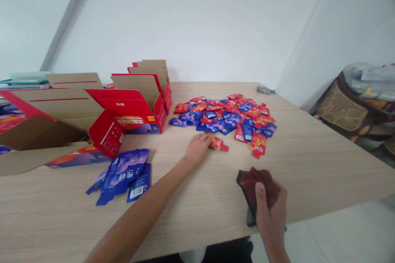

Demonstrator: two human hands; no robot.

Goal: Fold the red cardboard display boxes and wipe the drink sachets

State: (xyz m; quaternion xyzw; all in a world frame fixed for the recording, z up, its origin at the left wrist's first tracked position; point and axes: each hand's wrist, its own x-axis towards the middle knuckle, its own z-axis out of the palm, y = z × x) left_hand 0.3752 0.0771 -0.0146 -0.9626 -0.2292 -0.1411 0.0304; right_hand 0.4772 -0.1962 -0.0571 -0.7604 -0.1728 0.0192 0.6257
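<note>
My left hand (197, 148) reaches over the table with its fingers closed on one end of a red and orange sachet (218, 144). That sachet lies just in front of a loose heap of red and blue sachets (212, 120). Near the front edge, my right hand (273, 209) grips a crumpled dark brown cloth (261, 187) with black edging, thumb on top. Left of my forearm lies a small pile of blue sachets (123, 174), some overlapping.
Open red cartons (138, 111) stand at the left with their flaps up. A nearer open carton (83, 158) has a wide brown flap. A small grey crumpled item (265, 90) lies at the table's far right corner. Beyond the right edge is a patterned chair (342, 107) bearing plastic bags.
</note>
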